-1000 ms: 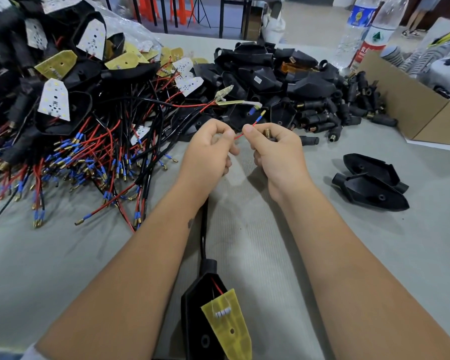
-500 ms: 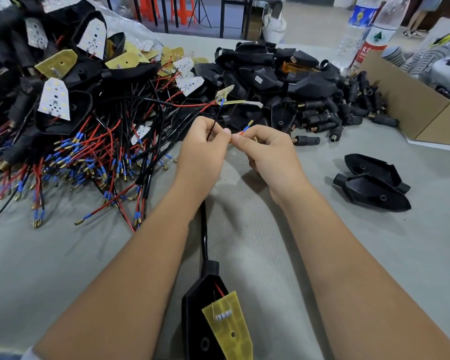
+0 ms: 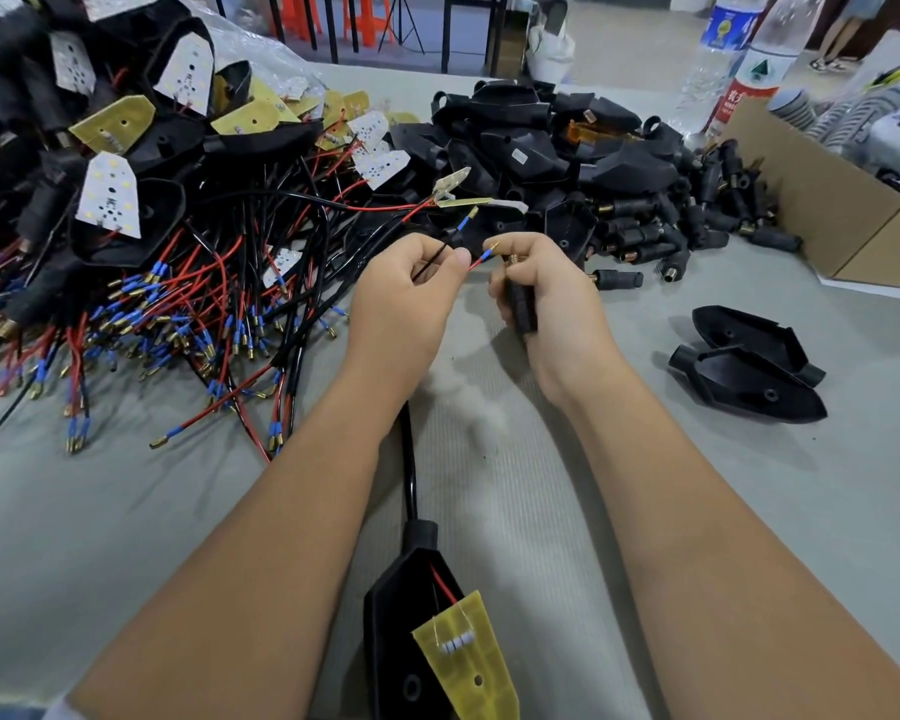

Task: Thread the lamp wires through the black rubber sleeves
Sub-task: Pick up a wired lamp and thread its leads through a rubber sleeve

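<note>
Grey cloth-covered desk [image 3: 489,511], heaped with wired lamp parts. Landmark: black rubber sleeve with brass collar [image 3: 519,298], gripped upright in right hand [image 3: 546,304], fingers curled round it. Just left of sleeve, left hand [image 3: 406,298] pinches thin red and black lamp wires [image 3: 476,260]; red wire's blue-crimped tip sits beside the collar, not yet entered. Advice: pinch close to tips, align both, feed straight into the bore.
</note>
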Available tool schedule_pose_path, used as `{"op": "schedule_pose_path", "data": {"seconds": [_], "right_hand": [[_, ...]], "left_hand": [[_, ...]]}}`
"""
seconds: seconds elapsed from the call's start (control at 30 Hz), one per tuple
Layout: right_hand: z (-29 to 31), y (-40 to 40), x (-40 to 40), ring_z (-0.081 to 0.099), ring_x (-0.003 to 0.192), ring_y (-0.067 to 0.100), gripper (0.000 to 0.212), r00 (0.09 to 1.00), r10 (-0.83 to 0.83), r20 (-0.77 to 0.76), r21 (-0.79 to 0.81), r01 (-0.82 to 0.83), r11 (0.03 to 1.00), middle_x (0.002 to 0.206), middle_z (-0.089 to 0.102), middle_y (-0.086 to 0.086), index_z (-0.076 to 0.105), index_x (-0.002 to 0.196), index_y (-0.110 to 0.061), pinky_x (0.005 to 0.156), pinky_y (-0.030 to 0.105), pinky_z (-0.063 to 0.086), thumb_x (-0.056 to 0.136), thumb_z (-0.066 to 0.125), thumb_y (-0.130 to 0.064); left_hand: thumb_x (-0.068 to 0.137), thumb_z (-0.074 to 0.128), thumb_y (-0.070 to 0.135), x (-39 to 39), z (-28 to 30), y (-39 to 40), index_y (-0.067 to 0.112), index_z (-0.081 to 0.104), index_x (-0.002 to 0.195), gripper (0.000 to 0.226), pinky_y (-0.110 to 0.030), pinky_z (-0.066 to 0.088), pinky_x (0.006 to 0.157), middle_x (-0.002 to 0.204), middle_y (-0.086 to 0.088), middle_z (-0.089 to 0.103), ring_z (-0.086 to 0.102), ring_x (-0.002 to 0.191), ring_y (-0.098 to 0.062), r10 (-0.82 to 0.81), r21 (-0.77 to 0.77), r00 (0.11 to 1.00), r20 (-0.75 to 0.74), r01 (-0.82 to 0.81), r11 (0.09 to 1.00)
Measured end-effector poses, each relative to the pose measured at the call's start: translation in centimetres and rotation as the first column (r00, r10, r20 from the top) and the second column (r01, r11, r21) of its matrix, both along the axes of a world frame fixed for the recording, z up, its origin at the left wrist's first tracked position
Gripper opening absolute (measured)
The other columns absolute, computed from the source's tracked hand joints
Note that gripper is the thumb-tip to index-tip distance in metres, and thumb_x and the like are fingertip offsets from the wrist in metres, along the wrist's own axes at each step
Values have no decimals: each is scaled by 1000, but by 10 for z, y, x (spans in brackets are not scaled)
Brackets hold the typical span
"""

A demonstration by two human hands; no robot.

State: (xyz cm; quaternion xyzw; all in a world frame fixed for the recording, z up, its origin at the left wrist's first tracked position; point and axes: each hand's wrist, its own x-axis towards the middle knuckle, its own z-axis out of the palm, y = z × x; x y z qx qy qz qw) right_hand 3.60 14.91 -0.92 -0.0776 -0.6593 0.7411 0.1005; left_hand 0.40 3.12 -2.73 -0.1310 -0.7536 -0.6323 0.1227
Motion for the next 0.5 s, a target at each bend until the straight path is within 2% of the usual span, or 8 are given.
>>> {"op": "schedule_pose_path", "data": {"seconds": [0.03, 0.13, 0.2, 0.3, 0.33, 0.4, 0.5], "right_hand": [[0, -1, 1, 40, 62, 11, 30, 1000, -13, 6, 24, 13, 1000, 70, 49, -1, 62, 93, -17, 59, 25, 30, 67, 48, -14], [-2, -1, 1, 49, 68, 11, 28, 998, -65, 6, 84, 64, 994, 81, 55, -2, 60, 95, -19, 61, 20, 38, 83, 47, 2], [-3, 1, -1, 62, 81, 13, 32, 996, -88, -26, -7, 88, 996, 93, 63, 2, 56, 108, -15, 71, 18, 49, 89, 49, 10], [-6, 5, -5, 67, 102, 16, 37, 987, -141, -73, -223, 122, 967, 105, 66, 8, 47, 124, -10, 94, 25, 53, 93, 56, 8], [-7, 6, -6, 67, 102, 17, 35, 983, -175, -62, -259, 153, 954, 102, 66, 7, 49, 123, -7, 98, 29, 52, 93, 60, 5], [-6, 9, -8, 63, 94, 19, 20, 976, -217, -36, -283, 198, 939, 92, 65, 6, 59, 109, -3, 103, 37, 50, 90, 67, 0], [-6, 9, -6, 59, 90, 19, 4, 972, -232, -37, -316, 209, 926, 91, 63, 10, 65, 92, -4, 102, 41, 48, 90, 68, -2]], "left_hand": [[93, 62, 22, 0, -1, 0, 9, 56, 72, 26, -16, 31, 51, 59, 10, 42, 35, 55, -3, 10, -7, 1000, -2, -10, 1000], [92, 61, 25, -2, -3, -1, 9, 59, 74, 24, -15, 32, 52, 57, 13, 43, 36, 54, -1, 35, -32, 999, 36, -34, 999], [92, 62, 25, -2, -3, -1, 17, 60, 73, 20, -18, 34, 53, 59, 11, 46, 38, 55, -3, 6, -31, 998, 57, -5, 999], [92, 62, 20, 1, -3, -1, 20, 62, 77, 15, -19, 33, 51, 60, 5, 44, 36, 54, -5, -43, -41, 999, 20, 43, 998], [92, 62, 18, 1, -3, -2, 19, 63, 79, 13, -19, 33, 51, 59, 5, 43, 36, 53, -5, -54, -51, 999, 5, 54, 997], [92, 62, 15, 2, -2, -2, 18, 66, 86, 8, -18, 34, 52, 58, 7, 45, 38, 53, -5, -63, -58, 998, -1, 62, 996], [92, 63, 14, 2, -1, -1, 20, 69, 89, 10, -16, 45, 64, 66, 14, 60, 51, 61, 1, -47, -55, 999, 25, 48, 997]]}}
